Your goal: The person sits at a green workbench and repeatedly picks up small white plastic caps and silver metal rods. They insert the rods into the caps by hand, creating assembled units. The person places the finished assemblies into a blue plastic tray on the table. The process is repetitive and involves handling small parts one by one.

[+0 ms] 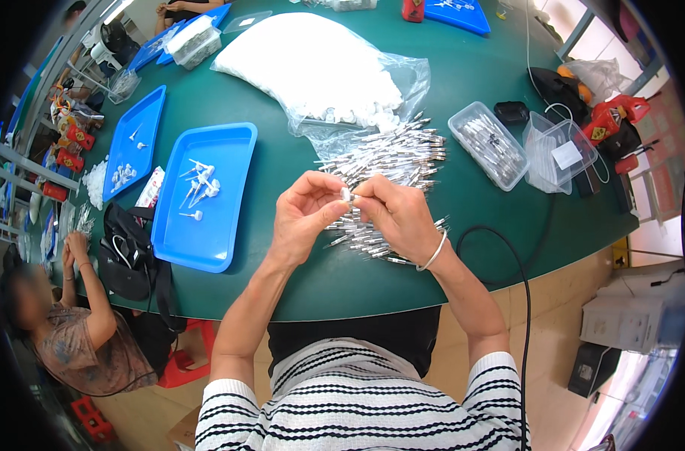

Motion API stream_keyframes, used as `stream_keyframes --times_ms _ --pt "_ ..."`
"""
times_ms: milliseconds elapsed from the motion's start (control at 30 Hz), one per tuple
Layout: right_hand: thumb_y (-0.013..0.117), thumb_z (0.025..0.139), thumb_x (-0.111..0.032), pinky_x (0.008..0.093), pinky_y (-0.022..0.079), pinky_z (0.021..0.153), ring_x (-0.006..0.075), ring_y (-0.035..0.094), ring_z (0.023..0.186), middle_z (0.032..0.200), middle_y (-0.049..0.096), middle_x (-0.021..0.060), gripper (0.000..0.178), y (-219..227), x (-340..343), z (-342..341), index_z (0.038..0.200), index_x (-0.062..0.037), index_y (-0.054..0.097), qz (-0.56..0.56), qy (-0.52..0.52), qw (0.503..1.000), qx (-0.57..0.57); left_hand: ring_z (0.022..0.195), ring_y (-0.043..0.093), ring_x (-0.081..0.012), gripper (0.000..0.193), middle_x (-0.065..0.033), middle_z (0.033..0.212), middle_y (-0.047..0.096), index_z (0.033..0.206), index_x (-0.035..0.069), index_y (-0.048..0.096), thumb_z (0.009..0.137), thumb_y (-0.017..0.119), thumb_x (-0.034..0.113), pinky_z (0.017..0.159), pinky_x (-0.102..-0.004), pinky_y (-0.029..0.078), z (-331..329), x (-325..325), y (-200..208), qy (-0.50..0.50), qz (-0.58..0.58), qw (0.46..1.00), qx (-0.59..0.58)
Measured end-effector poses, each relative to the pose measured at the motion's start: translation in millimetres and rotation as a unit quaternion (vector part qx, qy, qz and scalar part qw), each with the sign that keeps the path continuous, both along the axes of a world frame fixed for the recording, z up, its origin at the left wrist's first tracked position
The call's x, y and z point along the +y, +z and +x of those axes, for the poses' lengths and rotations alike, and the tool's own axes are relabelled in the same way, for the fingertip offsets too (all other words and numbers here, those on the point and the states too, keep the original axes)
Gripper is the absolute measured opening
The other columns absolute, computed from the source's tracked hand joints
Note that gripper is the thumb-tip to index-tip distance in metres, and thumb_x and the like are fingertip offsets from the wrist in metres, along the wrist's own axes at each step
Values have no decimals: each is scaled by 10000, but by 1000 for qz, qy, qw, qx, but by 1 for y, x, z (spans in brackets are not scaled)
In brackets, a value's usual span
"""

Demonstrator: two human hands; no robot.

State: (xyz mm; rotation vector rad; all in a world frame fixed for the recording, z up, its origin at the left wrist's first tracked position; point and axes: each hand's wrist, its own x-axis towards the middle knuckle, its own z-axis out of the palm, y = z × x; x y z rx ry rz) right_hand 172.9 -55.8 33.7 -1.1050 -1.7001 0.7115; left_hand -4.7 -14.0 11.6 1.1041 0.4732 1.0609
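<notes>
My left hand (309, 216) pinches a small white plastic cap (346, 194) between thumb and fingertips. Close against it, the fingertips of my right hand (403, 219) are pressed together; what they grip is mostly hidden by the fingers. Both hands meet above a loose heap of thin silvery metal pins (403, 154) on the green table (282, 289). Behind the heap, a clear plastic bag (410, 71) lies open, with a large mass of white caps (305, 60) spilling toward the pins.
Left of my hands, a blue tray (221, 252) holds several white caps with pins; another blue tray (154, 113) lies beyond. On the right are a clear box of pins (490, 146), an empty-looking clear container (560, 154) and a black cable (508, 259). A person (79, 323) sits at left.
</notes>
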Motion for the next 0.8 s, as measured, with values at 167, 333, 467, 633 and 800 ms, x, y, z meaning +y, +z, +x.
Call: stream_keyframes --times_ms 167,333,467,633,800 --pt "602 889 -67 273 460 525 148 594 549 637 601 60 51 -2 -1 1 866 -24 589 -33 30 998 54 901 548 -129 173 -78 971 559 969 -20 621 810 681 -55 807 -270 466 -4 0 0 -6 75 997 1" --pt "589 911 -70 227 442 498 76 567 541 636 604 31 65 -11 -3 -1 864 -25 594 -84 53 987 124 892 543 -135 176 -78 957 565 955 -18 631 795 693 -58 795 -274 453 -5 -2 0 24 156 987 32" --pt "580 932 -92 212 446 496 66 560 534 645 606 27 78 -17 -3 -6 919 -16 594 -65 42 989 128 878 545 -130 186 -73 956 575 948 -10 635 779 704 -50 782 -262 449 -3 -6 0 63 175 981 60" --pt "561 948 -100 204 453 537 57 556 593 682 603 26 99 -13 -2 -9 959 -10 601 -122 53 974 182 825 562 -126 197 -61 925 605 944 3 643 766 714 -42 735 -255 464 -2 -6 5 125 242 956 108" --pt "544 965 -134 197 432 551 55 527 608 693 585 21 146 -6 2 2 965 -4 611 -175 103 963 176 818 568 -126 207 -60 915 613 960 2 650 768 715 -40 723 -253 467 -3 -6 6 122 233 959 104"
